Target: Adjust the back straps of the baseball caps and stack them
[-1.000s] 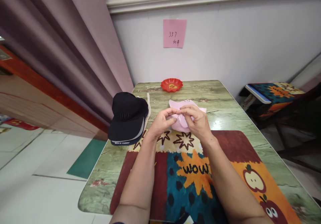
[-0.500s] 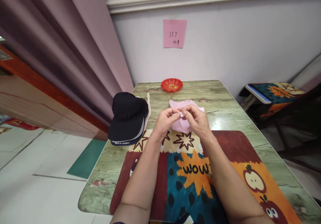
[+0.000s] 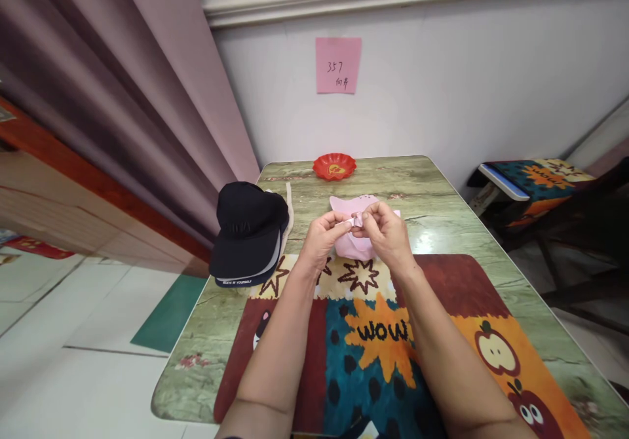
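A pale pink cap [image 3: 352,249] lies on the table just past the patterned mat, partly covered by my hands. Its narrow pink strap [image 3: 358,219] is stretched between my fingertips, and a small greyish part on it is too tiny to make out. Thumb and fingers of my left hand [image 3: 322,237] pinch the strap's left side. From the other side, my right hand [image 3: 388,234] pinches it close to the left fingertips.
Dark caps [image 3: 248,229] sit stacked at the table's left edge, with a beige strap beside them. A red scalloped dish [image 3: 334,166] stands at the back near the wall. The colourful mat [image 3: 314,360] lies under my forearms. A stool [image 3: 535,180] is at the right.
Both hands stay over the pink cap. My right fingers have shifted slightly along the strap, and more of it with the greyish part now shows between the fingertips.
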`<state>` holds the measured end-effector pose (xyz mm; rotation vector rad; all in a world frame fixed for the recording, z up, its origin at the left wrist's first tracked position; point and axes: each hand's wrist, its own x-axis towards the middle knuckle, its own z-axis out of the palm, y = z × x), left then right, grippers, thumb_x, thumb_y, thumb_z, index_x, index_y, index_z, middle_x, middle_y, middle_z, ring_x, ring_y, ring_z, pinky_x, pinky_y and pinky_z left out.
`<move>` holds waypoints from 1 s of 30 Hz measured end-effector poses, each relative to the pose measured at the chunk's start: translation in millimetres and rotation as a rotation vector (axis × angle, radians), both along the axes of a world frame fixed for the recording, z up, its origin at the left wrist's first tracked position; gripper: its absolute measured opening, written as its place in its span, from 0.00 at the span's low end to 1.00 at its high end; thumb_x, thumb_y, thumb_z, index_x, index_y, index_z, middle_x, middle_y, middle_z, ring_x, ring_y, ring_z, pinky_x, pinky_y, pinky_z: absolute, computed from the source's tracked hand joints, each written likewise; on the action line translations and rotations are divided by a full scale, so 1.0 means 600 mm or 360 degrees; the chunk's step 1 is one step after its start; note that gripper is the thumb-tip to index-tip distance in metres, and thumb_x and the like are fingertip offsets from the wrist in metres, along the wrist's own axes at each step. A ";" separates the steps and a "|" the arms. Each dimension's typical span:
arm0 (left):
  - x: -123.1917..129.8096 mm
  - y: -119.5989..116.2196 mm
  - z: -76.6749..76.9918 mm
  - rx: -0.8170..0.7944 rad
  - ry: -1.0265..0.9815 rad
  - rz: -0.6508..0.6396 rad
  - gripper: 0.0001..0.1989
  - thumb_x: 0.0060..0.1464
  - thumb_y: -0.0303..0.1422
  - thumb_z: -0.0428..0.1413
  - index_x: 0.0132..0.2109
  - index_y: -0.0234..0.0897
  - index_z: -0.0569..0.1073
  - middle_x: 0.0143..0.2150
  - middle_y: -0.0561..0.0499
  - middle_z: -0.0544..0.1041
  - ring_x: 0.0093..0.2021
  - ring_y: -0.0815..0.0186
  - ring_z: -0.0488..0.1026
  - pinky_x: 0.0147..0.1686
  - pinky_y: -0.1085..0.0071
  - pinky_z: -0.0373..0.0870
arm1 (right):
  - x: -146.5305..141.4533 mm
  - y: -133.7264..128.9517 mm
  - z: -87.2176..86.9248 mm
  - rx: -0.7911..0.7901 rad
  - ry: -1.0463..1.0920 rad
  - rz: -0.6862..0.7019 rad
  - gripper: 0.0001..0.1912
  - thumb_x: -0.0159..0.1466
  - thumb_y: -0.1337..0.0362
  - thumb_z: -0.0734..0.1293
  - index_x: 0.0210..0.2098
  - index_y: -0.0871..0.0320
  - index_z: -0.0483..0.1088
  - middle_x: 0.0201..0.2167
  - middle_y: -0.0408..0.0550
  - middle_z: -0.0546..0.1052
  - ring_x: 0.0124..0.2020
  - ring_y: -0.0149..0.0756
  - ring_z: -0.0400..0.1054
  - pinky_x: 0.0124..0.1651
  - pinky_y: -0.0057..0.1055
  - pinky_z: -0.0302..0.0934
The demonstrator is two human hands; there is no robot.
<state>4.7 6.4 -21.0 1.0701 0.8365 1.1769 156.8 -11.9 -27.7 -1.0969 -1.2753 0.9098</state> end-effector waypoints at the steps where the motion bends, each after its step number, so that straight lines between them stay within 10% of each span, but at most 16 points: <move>1: 0.001 0.000 -0.001 0.0021 0.0009 0.0006 0.14 0.41 0.37 0.71 0.32 0.34 0.78 0.31 0.52 0.78 0.32 0.69 0.71 0.37 0.73 0.67 | 0.000 -0.001 0.001 -0.0006 0.0001 -0.0021 0.15 0.66 0.50 0.67 0.34 0.53 0.65 0.28 0.43 0.79 0.30 0.39 0.81 0.32 0.32 0.77; 30: -0.001 0.000 -0.003 -0.0102 -0.0130 0.0022 0.14 0.40 0.34 0.72 0.34 0.33 0.80 0.33 0.49 0.81 0.32 0.68 0.75 0.38 0.71 0.71 | -0.010 -0.006 0.020 -0.0194 0.0452 0.0118 0.23 0.57 0.42 0.74 0.33 0.55 0.67 0.32 0.44 0.81 0.28 0.36 0.79 0.31 0.32 0.78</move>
